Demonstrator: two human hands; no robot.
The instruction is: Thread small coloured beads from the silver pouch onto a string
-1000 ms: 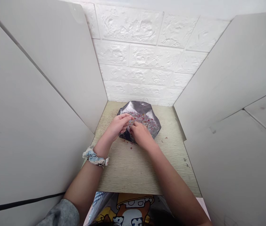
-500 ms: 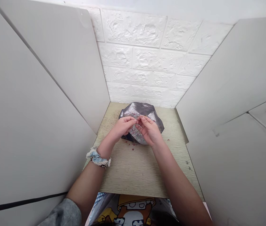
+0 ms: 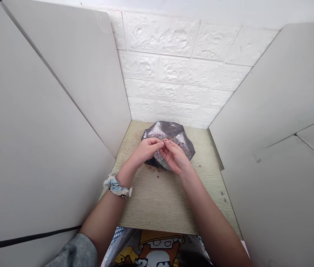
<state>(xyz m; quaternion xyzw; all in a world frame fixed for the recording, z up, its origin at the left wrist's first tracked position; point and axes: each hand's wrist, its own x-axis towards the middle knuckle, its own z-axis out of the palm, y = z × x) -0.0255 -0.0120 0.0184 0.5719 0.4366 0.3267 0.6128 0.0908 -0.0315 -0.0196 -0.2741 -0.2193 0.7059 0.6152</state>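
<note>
A dark bag with a silvery lining [image 3: 170,128] lies opened out near the back of the wooden board. Small clear, white and red beads [image 3: 183,145] fill it. Over the beads, my left hand [image 3: 147,151] pinches thumb against forefinger. Its fingertips meet those of my right hand [image 3: 175,155], also pinched, with the other fingers loosely curled. Whatever sits between the fingertips is too small to make out. A blue and white scrunchie [image 3: 116,186] circles my left wrist.
Loose red beads [image 3: 157,176] lie on the board [image 3: 157,207] in front of the bag. Pale panels [image 3: 90,74] rise on both sides, and a white brick-patterned wall [image 3: 170,70] stands behind. Small metal fittings [image 3: 222,193] sit near the board's right edge.
My two hands' fingertips have come closer and now touch above the beads. The whole view has shifted very slightly; the bag stays in place.
</note>
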